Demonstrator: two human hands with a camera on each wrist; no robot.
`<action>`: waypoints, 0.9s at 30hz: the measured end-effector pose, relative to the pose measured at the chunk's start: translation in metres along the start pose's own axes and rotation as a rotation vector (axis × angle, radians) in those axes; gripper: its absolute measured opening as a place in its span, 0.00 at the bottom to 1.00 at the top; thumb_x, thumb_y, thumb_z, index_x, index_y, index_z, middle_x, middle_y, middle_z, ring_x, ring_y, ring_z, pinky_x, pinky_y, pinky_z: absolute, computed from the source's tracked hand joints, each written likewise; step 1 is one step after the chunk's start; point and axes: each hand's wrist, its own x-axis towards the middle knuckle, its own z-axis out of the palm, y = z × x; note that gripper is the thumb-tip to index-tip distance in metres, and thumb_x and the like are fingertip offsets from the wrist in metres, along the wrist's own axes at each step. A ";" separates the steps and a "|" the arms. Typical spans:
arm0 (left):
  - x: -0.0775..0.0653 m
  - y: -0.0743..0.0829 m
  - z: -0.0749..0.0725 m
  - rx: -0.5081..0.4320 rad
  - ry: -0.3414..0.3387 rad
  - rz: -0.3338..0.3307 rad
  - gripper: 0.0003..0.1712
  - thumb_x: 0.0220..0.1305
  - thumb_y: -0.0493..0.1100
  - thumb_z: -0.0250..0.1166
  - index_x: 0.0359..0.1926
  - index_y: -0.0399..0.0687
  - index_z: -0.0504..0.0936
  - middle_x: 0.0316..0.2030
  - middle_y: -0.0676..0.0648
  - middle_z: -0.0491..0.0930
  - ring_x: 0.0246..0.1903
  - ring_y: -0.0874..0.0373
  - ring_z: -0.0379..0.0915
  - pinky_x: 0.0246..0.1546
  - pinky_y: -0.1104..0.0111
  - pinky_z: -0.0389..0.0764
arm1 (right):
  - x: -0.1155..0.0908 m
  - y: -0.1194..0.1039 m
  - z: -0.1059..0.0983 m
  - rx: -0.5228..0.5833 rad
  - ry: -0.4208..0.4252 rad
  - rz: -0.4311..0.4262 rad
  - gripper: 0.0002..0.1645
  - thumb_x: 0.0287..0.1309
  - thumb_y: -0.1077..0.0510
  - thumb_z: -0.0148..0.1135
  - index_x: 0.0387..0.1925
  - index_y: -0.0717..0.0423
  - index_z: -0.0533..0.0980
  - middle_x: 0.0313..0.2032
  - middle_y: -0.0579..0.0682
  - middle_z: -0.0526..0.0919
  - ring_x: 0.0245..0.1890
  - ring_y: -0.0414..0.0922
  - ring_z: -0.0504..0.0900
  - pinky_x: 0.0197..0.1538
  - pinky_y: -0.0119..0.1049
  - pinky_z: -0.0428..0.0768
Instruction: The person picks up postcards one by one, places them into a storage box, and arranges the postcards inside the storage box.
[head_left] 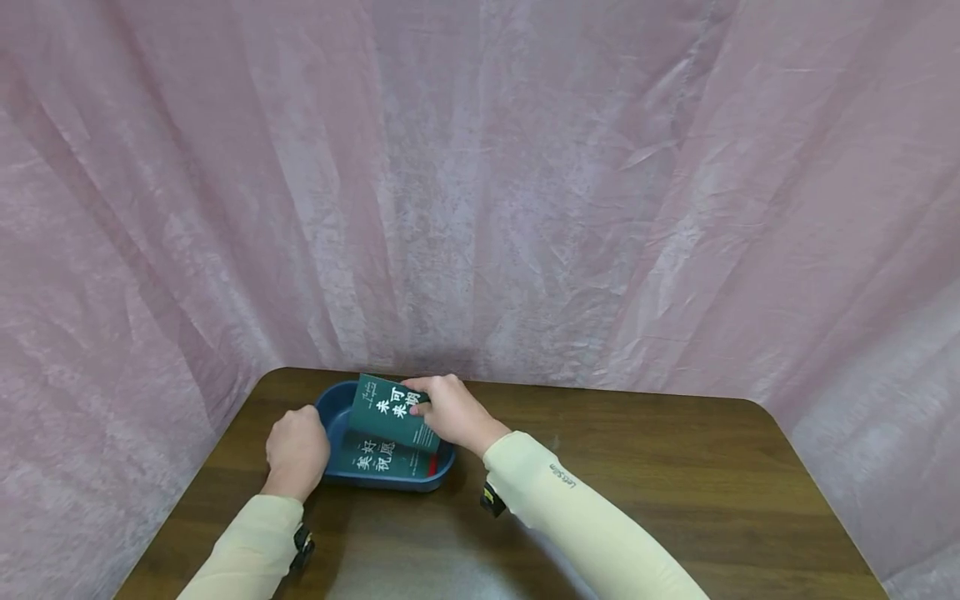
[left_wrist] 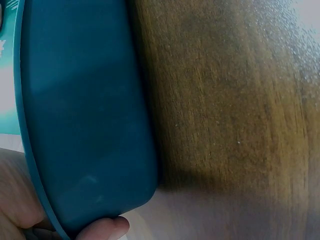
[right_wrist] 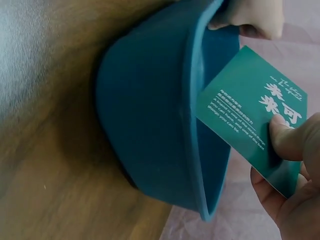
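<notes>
A: Where is your right hand (head_left: 450, 412) just now?

B: Low in the head view, a little left of centre. Your fingers (right_wrist: 284, 134) are pinched on a green card (head_left: 392, 412) with white lettering; in the right wrist view the thumb lies across its printed face near one end. The card is tilted, its lower end down inside the blue tray (head_left: 442, 467).

A: And the tray itself?

B: It sits on the brown wooden surface (head_left: 675, 492), towards that surface's far left corner, just below the pink curtain (head_left: 525, 183) that fills the upper part of the frame. A second green card (head_left: 386, 461) lies flat in the tray's bottom, partly under the one you hold.

A: What about your left hand (head_left: 296, 450)?

B: It is on the tray's left end, in the lower left of the head view. Your fingers are curled round the rim: the left wrist view shows a fingertip (left_wrist: 102, 229) under the tray's wall at the bottom edge, and the right wrist view shows fingers hooked over the rim at the top.

A: Anything else in view?

B: Your cream sleeves (head_left: 592, 533), coming in from the bottom edge.
</notes>
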 end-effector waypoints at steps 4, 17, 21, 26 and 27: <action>0.001 -0.001 0.001 -0.002 0.003 0.001 0.10 0.59 0.33 0.53 0.34 0.28 0.76 0.25 0.33 0.75 0.21 0.44 0.73 0.19 0.51 0.75 | 0.000 -0.002 0.010 -0.015 -0.062 0.014 0.27 0.58 0.60 0.59 0.60 0.42 0.70 0.51 0.40 0.76 0.08 0.37 0.61 0.16 0.28 0.64; -0.002 -0.002 0.000 0.000 0.007 0.011 0.08 0.57 0.32 0.53 0.32 0.29 0.77 0.26 0.32 0.76 0.22 0.41 0.74 0.16 0.52 0.73 | 0.001 -0.004 0.039 -0.107 -0.158 -0.028 0.29 0.54 0.59 0.63 0.59 0.45 0.71 0.54 0.36 0.73 0.41 0.27 0.73 0.42 0.23 0.70; -0.002 -0.002 0.001 -0.005 0.006 0.006 0.08 0.57 0.33 0.54 0.33 0.29 0.77 0.26 0.32 0.76 0.22 0.42 0.74 0.17 0.52 0.73 | 0.000 -0.002 0.047 -0.150 -0.176 -0.034 0.29 0.54 0.57 0.64 0.59 0.44 0.72 0.55 0.36 0.73 0.49 0.28 0.69 0.47 0.23 0.68; 0.001 -0.003 0.001 -0.002 0.019 0.007 0.09 0.57 0.33 0.54 0.33 0.28 0.76 0.26 0.32 0.76 0.23 0.41 0.74 0.17 0.51 0.74 | 0.002 -0.002 0.053 -0.178 -0.164 -0.037 0.29 0.53 0.56 0.65 0.58 0.44 0.72 0.54 0.37 0.73 0.47 0.27 0.68 0.46 0.24 0.68; 0.002 -0.003 0.001 0.002 0.023 0.008 0.09 0.57 0.33 0.54 0.33 0.28 0.76 0.26 0.32 0.76 0.23 0.41 0.74 0.17 0.51 0.74 | 0.003 -0.003 0.053 -0.180 -0.159 -0.038 0.29 0.53 0.56 0.65 0.58 0.44 0.72 0.54 0.37 0.74 0.48 0.28 0.68 0.47 0.24 0.68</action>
